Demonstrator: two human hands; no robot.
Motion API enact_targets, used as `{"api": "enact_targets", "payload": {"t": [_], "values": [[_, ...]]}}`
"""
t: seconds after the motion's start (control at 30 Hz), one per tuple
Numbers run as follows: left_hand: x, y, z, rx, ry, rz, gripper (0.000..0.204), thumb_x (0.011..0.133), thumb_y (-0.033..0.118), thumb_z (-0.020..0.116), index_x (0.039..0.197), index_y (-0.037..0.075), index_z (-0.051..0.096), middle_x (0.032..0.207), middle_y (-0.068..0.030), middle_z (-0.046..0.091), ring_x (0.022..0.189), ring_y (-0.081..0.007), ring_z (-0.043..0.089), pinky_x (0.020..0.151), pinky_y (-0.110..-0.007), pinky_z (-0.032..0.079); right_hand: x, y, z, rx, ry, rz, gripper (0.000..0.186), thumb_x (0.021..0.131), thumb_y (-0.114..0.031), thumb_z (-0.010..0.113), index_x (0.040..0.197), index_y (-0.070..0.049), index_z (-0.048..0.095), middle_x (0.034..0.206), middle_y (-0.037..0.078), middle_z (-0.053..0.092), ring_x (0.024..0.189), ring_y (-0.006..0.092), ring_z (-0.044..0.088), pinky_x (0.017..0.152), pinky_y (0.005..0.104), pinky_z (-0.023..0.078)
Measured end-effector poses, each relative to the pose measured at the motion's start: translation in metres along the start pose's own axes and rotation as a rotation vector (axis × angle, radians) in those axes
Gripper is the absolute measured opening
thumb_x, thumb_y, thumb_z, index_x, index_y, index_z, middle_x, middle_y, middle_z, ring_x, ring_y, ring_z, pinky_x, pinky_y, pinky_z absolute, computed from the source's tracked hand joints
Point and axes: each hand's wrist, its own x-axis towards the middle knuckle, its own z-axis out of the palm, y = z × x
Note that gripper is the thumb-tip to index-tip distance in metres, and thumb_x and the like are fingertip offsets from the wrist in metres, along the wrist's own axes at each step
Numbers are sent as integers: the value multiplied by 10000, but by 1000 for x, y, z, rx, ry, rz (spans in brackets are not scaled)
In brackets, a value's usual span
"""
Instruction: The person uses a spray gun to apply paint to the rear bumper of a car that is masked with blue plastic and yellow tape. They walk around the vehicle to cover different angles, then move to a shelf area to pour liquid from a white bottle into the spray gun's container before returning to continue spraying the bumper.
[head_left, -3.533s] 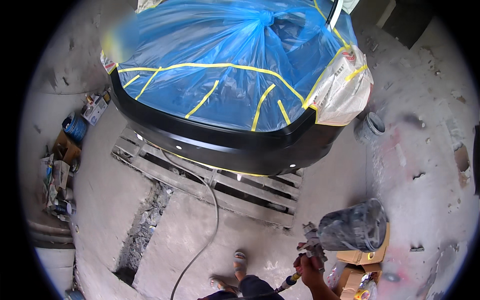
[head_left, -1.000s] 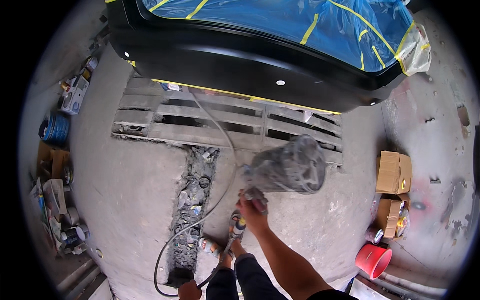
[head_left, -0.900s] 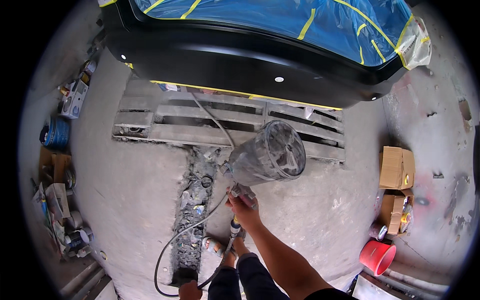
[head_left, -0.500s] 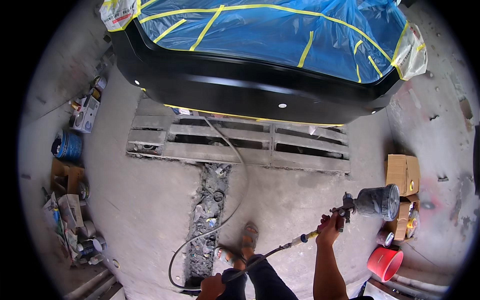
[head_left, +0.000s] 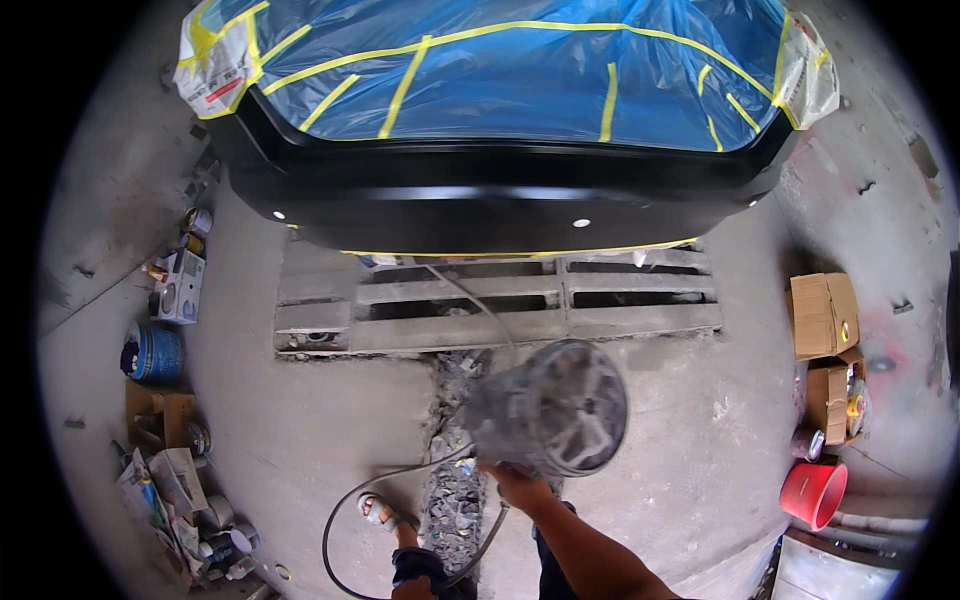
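My right hand (head_left: 522, 490) is wrapped round the handle of a spray gun, mostly hidden beneath its large cup. This grey, paint-smeared cup (head_left: 580, 410) faces up near the middle of the view, blurred by motion. An air hose (head_left: 345, 500) runs from under the car end, loops at the left and comes up toward the gun. Low at the bottom edge, my left hand (head_left: 412, 590) is closed on the hose, only partly in view. Ahead stands a glossy black car bumper (head_left: 500, 205), its upper side covered with blue plastic film (head_left: 520, 85) and yellow tape.
A slatted floor grate (head_left: 460, 325) lies below the bumper; a rubble-filled trench (head_left: 455, 525) runs from it toward my feet. Cardboard boxes (head_left: 825, 315) and a red bucket (head_left: 812, 495) stand at right. Along the left are a blue pail (head_left: 155, 353) and several cans.
My right hand has swung the spray gun left from beside the boxes to the middle. My left hand has dropped to the bottom edge. My left foot has stepped left, and the view has shifted.
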Motion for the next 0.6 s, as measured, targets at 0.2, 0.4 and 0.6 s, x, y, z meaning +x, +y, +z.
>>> {"api": "enact_targets", "payload": {"t": [0.2,0.4,0.6], "values": [[33,-82,-38,-63,103,111,227,741,286,593,889,114,603,791,-157,656,777,-352,645,712,-468,501,3,-65,-7,615,731,191,432,923,-225,531,1324,-103,428,761,11,556,566,31,408,479,187,327],[25,-156,-75,-55,38,141,231,758,300,570,891,113,596,795,-148,659,789,-343,646,710,-468,498,43,-64,89,501,861,212,253,922,-252,540,1142,-128,532,707,-17,516,549,35,406,451,195,310],[28,-226,-77,34,-33,69,256,779,322,555,886,94,603,837,-148,661,826,-341,643,737,-464,497,66,-78,247,104,373,-107,136,870,-129,579,997,-88,551,852,16,604,782,132,583,715,287,442]]}}
